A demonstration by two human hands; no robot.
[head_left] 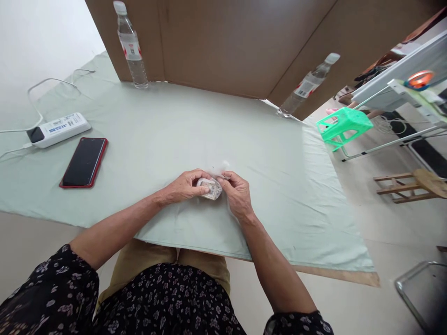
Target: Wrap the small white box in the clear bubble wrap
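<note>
A small, rounded, clear-and-whitish object (211, 190) with brownish detail is held low over the cloth near the table's front edge; its exact kind is hard to make out. My left hand (190, 184) is closed around its left side, thumb across the top. On the other side my right hand (237, 191) pinches a wisp of thin, see-through plastic film (221, 166), thumb against forefinger. The film stands up beyond the fingertips and looks blurred. Whether it is joined to the small object cannot be seen.
Left on the pale green cloth (167, 135) lie a red-cased phone (84, 163) and a white power strip (61, 130) with cables. Water bottles (133, 53) (307, 87) stand before a brown cardboard panel (223, 42). Beyond the table's right edge are a green stool (344, 124) and a wooden stool (415, 186).
</note>
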